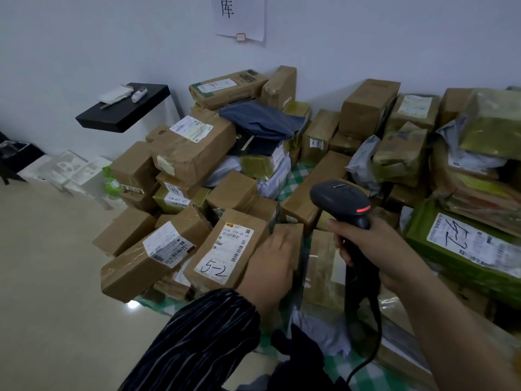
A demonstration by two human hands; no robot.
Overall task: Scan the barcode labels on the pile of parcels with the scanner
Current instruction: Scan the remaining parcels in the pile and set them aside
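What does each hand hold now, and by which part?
The right hand grips the scanner by its handle, below the head. The left hand lies on a small brown box; a true grip cannot be told.

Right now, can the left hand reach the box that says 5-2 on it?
Probably yes. The left hand sits right beside the 5-2 box, at its right edge, with nothing between them. Its top label faces up, uncovered.
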